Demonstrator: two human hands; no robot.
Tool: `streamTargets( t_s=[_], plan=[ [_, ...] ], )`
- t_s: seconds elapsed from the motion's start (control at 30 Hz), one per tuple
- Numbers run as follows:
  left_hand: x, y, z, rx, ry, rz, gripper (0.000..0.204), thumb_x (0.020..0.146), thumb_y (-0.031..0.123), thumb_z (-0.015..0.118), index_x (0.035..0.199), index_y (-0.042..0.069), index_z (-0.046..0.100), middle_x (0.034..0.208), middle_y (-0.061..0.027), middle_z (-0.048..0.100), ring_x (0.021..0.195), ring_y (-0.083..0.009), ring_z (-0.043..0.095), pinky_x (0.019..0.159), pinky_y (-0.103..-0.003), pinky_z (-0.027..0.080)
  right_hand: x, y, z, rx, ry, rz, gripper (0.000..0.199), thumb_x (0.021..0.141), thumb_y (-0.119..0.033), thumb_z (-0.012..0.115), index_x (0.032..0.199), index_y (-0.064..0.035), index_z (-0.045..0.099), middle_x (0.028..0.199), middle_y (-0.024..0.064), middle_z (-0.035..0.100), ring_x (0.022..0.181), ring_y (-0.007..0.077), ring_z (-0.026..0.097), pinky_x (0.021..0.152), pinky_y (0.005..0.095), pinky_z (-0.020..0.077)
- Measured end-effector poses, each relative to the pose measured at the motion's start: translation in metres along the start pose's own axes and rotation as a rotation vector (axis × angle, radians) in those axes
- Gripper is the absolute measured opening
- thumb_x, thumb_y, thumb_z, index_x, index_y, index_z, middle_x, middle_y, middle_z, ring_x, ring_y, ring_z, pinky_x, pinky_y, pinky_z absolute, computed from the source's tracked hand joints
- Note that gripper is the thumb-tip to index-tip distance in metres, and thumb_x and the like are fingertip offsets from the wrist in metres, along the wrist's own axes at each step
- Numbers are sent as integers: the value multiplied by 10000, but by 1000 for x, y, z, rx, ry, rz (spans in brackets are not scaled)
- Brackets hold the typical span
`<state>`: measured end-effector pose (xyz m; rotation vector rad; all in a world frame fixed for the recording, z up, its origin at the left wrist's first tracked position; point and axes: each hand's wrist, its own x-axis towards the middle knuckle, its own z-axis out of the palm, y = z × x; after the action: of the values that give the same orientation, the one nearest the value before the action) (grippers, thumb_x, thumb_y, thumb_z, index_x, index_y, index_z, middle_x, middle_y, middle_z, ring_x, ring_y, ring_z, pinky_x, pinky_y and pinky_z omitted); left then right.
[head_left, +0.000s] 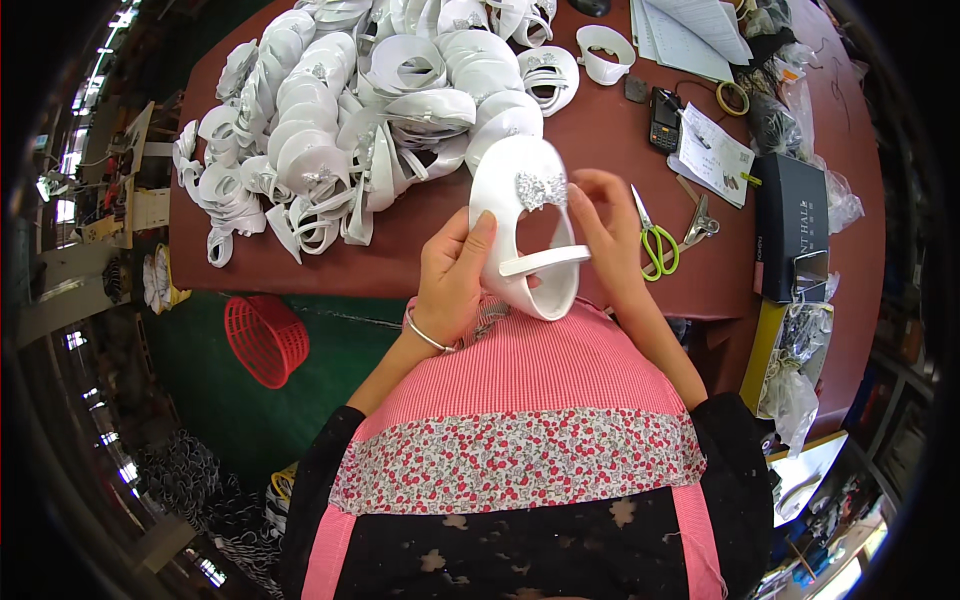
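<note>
A white shoe upper [500, 185] with a sparkling silver bow [540, 190] and a narrow white strap [545, 261] is held up over the table's front edge, toe end away from me. My left hand [452, 275] is closed round its left side, thumb on top. At the opposite edge, beside the bow, my right hand [608, 225] has its fingers curled in, with thumb and forefinger against the rim; the fingertips are slightly blurred. Just right of that hand lie green-handled scissors [660, 250] and a metal tool [700, 225].
Heaps of similar white uppers [310, 140] cover the left and back of the brown table [590, 140]. One separate upper [605, 55] lies further back. At right are papers [712, 155], a black handheld device [665, 118], tape [732, 98] and a dark box [790, 225]. A red basket [265, 340] stands below left.
</note>
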<state>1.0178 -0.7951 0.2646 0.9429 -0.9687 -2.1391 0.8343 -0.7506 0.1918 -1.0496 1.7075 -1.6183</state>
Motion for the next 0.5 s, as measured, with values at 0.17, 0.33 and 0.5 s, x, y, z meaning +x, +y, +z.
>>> streamTargets(
  t_s=[0.17, 0.33, 0.5],
  plan=[
    [9, -10, -10, 481, 103, 237, 261, 1040, 198, 496, 1070, -32, 614, 844, -35, 648, 738, -44, 568, 638, -214, 498, -12, -57, -9, -241, -191, -459, 174, 795, -54, 740, 962, -33, 691, 946, 82, 619, 859, 204, 592, 735, 317, 485],
    [12, -18, -8, 438, 152, 285, 242, 1035, 194, 511, 1026, -24, 617, 812, -4, 620, 701, -22, 517, 598, -207, 446, -12, -43, 6, -226, -266, -662, 170, 741, -21, 758, 899, -46, 701, 823, 72, 614, 750, 256, 589, 650, 321, 490],
    [9, -13, -10, 346, 210, 298, 237, 1042, 181, 489, 1039, -27, 603, 781, 5, 587, 683, -23, 516, 596, -195, 452, -7, -38, 1, 98, 114, 40, 105, 980, -110, 583, 909, -39, 613, 791, 34, 610, 705, 104, 554, 635, 268, 454]
  ],
)
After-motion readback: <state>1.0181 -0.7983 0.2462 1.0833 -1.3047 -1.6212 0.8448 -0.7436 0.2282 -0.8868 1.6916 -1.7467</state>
